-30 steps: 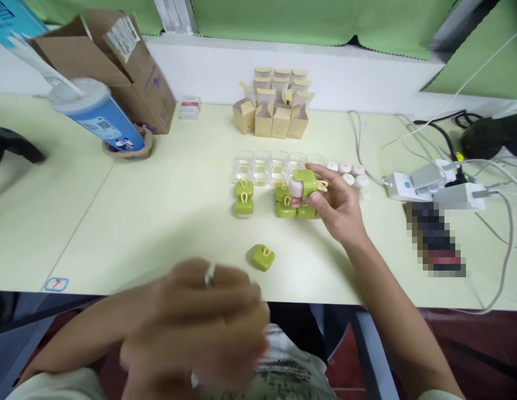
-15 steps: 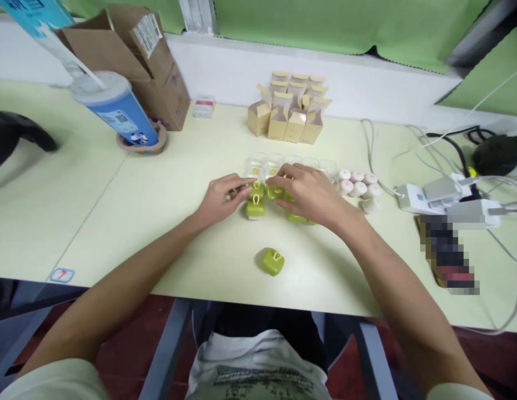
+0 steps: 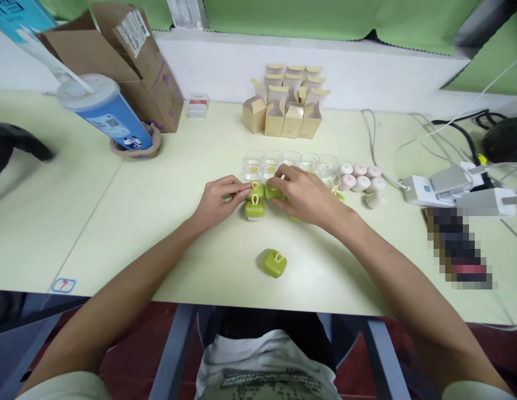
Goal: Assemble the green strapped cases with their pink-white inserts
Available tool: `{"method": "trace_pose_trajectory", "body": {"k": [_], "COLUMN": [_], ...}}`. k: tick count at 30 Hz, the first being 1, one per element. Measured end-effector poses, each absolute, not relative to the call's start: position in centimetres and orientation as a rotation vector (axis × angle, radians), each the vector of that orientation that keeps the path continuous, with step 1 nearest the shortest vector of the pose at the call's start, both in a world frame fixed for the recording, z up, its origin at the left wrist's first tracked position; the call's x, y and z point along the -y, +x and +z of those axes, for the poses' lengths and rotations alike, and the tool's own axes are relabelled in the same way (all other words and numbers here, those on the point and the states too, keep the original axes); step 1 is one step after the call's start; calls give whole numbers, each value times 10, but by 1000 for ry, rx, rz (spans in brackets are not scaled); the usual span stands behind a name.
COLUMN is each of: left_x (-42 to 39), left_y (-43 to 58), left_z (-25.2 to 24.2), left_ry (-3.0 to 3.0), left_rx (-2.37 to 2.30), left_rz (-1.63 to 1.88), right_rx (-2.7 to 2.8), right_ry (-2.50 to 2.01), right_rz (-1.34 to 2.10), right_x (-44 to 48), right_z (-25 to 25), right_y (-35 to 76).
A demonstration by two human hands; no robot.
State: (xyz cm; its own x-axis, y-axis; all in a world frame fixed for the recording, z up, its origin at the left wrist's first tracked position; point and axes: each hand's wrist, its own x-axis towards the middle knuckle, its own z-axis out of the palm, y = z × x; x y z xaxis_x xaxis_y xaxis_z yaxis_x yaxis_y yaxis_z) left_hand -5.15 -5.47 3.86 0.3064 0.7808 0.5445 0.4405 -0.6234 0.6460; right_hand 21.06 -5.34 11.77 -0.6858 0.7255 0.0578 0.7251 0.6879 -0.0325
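Note:
Several small green cases with pale yellow loops lie in a group on the table. My left hand (image 3: 221, 201) pinches the side of the back-left green case (image 3: 255, 191), thumb and forefinger against it. Just in front of that one stands another green case (image 3: 254, 209) with a pale base. My right hand (image 3: 305, 194) reaches over the group from the right, its fingers curled around a green case (image 3: 274, 191) beside the left one; its palm hides other cases. Nearer the table edge a single green case (image 3: 275, 263) lies turned at an angle.
Behind my hands stand clear plastic cups (image 3: 291, 158) in rows. Pale pink and white rounded pieces (image 3: 360, 183) lie to the right. Open small cartons (image 3: 283, 114) line the wall. A power strip (image 3: 425, 191) with cables, a blue tub (image 3: 116, 119) and a cardboard box (image 3: 158, 83) flank the area.
The view has shifted slightly. My right hand has moved a little with its fingers closer around the back green case. My left hand stays at its case.

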Motion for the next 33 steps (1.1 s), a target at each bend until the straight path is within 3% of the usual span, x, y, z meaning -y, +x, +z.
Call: {"method": "trace_pose_trajectory", "body": {"k": [21,26,33], "left_x": [58,52,40], "left_y": [-49,-51,-56], "left_z": [43,36,24], "left_ry": [2246,2034,1877], "left_rx": [-1127,-1313,-1197], "left_rz": [1228,1398,1100], "right_rx": [2817,2602,2455], "right_ry": [-1274,-1304,-1295], "right_rz": [44,111,274], "right_x": [54,45,-12], "right_z": [126,143,137], "right_y": [214,228,228]}}
